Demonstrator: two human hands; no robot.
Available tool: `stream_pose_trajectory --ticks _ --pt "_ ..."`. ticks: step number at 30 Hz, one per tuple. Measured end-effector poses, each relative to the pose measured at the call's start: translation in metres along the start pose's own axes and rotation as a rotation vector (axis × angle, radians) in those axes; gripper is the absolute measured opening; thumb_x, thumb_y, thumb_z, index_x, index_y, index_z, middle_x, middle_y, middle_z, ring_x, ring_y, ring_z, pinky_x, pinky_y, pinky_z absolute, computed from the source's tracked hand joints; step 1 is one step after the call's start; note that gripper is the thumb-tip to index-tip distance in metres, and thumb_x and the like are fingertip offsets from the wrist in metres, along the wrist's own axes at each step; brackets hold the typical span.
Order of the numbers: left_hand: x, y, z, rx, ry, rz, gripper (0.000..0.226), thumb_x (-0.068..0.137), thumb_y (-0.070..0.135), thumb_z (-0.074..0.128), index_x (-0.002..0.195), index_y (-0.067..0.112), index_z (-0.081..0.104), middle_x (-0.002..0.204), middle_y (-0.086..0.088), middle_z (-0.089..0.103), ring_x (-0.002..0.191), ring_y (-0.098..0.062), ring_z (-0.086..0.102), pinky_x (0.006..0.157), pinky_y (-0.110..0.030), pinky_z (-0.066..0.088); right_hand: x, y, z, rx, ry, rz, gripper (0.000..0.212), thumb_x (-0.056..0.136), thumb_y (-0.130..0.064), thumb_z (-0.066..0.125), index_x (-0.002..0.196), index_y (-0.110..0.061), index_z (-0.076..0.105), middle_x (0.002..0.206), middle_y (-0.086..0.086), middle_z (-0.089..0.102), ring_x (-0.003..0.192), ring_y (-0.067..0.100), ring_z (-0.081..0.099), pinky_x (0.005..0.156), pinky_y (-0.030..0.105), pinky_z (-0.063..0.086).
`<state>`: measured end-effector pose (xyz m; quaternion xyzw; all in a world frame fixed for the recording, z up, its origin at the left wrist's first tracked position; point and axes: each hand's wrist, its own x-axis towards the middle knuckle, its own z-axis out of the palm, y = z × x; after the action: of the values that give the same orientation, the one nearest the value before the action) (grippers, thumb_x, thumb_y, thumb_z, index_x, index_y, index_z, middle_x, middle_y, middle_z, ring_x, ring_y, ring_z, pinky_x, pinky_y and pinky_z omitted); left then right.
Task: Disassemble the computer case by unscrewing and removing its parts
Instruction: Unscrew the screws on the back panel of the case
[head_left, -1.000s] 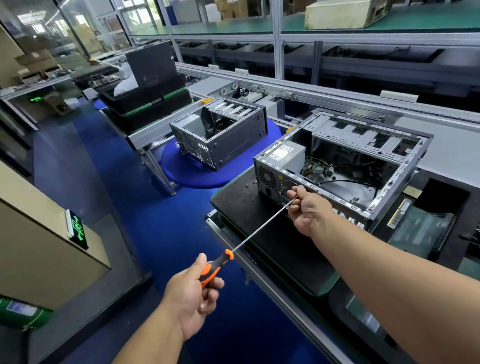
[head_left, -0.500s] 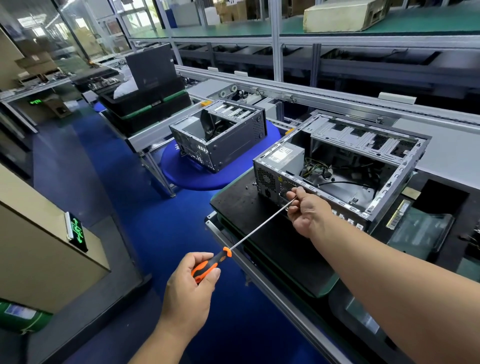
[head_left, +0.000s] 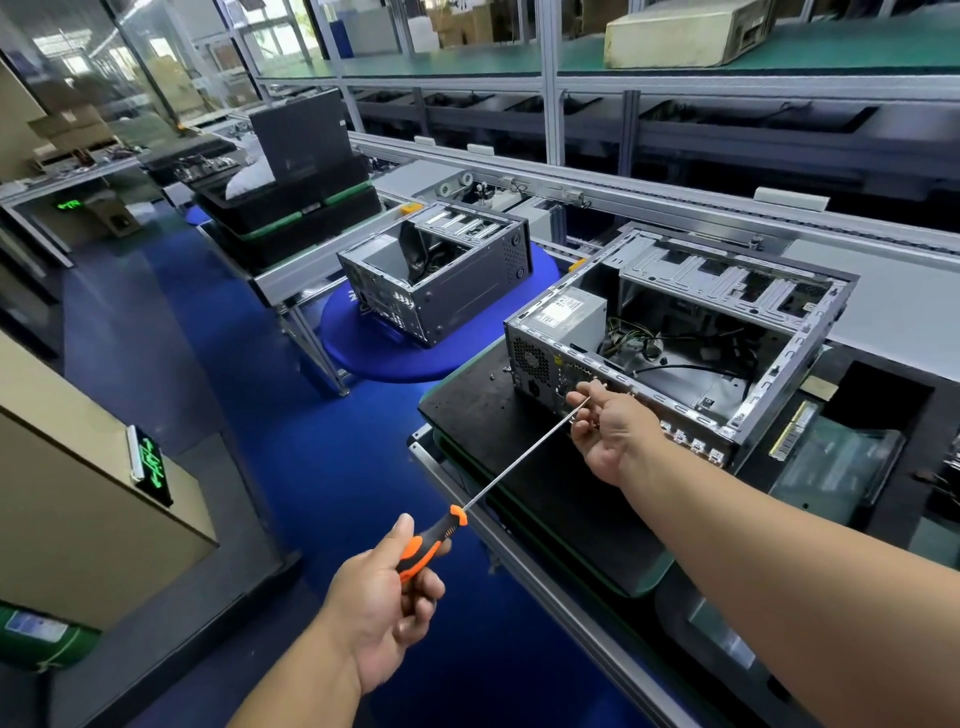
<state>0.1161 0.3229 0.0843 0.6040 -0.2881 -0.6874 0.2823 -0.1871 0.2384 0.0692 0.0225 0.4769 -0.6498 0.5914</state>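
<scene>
- Orange and black plastic fills your left hand (head_left: 379, 597), low in the middle of the frame: the fingers curl round the handle of a long screwdriver (head_left: 470, 501) and the thumb lies along its top.
- Your right hand (head_left: 610, 431), right of centre, has its fingertips (head_left: 576, 400) pinched round the far end of the thin steel shaft, steadying it just where it meets the case. The tip itself is hidden behind those fingers.
- From there the shaft runs down and left, in one straight line, back to the handle.
- That line ends at the rear panel of the computer case (head_left: 675, 343), the open grey metal box lying on a black mat (head_left: 483, 410) in the right half of the frame. Its side cover is off; a power supply (head_left: 571, 317) and loose cables sit inside.
- Judging by this, you are on an unscrewing step, working a screw on the rear panel near the power supply.
- Next move, as I judge it: keep the tip seated and square, turn the handle with your left hand, and be ready to catch the screw with your right.
- Further out, a second case (head_left: 436, 280) sits on a blue round pad (head_left: 363, 348) at centre, well apart from yours.
</scene>
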Motion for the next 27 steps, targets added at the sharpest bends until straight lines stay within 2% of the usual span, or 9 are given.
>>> stream_pose_trajectory --ticks 5,9,12,17,23,27 --pt "0.001 0.001 0.0 -0.002 -0.008 -0.003 0.056 0.102 0.056 0.056 0.099 0.008 0.084 0.068 -0.011 0.059 0.049 -0.015 0.047 0.042 -0.022 0.03 -0.004 0.003 -0.002 0.014 -0.01 -0.017 0.017 0.106 -0.019 0.054 0.097 -0.011 0.066 0.071 0.002 0.068 0.049 0.002 0.048 0.04 0.013 0.04" --pt "0.001 0.001 -0.001 -0.016 -0.047 0.047 0.05 0.093 0.054 0.067 0.103 0.006 0.079 0.071 -0.013 0.058 0.053 -0.018 0.048 0.046 -0.024 0.031 -0.003 0.001 0.0 0.05 0.001 -0.006 0.013 0.104 -0.016 0.058 0.094 -0.011 0.064 0.072 0.003 0.066 0.046 0.002 0.047 0.039 0.012 0.041" --pt "0.001 0.002 -0.002 -0.008 -0.091 0.115 0.041 0.088 0.045 0.075 0.107 0.01 0.067 0.079 -0.013 0.062 0.057 -0.017 0.051 0.046 -0.025 0.035 -0.002 0.002 0.0 0.069 0.009 -0.001 0.017 0.105 -0.02 0.058 0.092 -0.01 0.063 0.073 0.004 0.066 0.045 0.002 0.048 0.038 0.012 0.041" --pt "0.004 0.001 -0.004 -0.012 -0.119 0.204 0.053 0.075 0.025 0.084 0.121 0.005 0.068 0.09 -0.012 0.067 0.065 -0.017 0.056 0.047 -0.026 0.04 0.001 0.003 0.001 0.069 0.047 -0.008 0.018 0.103 -0.02 0.061 0.089 -0.009 0.062 0.07 0.004 0.066 0.045 0.002 0.049 0.038 0.012 0.042" --pt "0.006 -0.001 -0.008 0.086 -0.07 0.292 0.039 0.089 0.001 0.078 0.125 0.011 0.065 0.087 -0.006 0.064 0.067 -0.016 0.058 0.05 -0.028 0.042 0.005 0.005 0.005 0.037 0.12 -0.008 0.018 0.1 -0.021 0.066 0.086 -0.011 0.062 0.069 0.002 0.063 0.044 0.001 0.047 0.037 0.01 0.037" --pt "0.007 -0.001 -0.009 0.162 -0.039 0.346 0.036 0.092 -0.002 0.075 0.123 0.014 0.066 0.087 -0.007 0.067 0.068 -0.017 0.059 0.052 -0.029 0.043 0.007 0.005 0.005 0.024 0.14 0.005 0.019 0.097 -0.022 0.07 0.085 -0.011 0.062 0.07 0.001 0.061 0.045 0.001 0.046 0.037 0.01 0.035"
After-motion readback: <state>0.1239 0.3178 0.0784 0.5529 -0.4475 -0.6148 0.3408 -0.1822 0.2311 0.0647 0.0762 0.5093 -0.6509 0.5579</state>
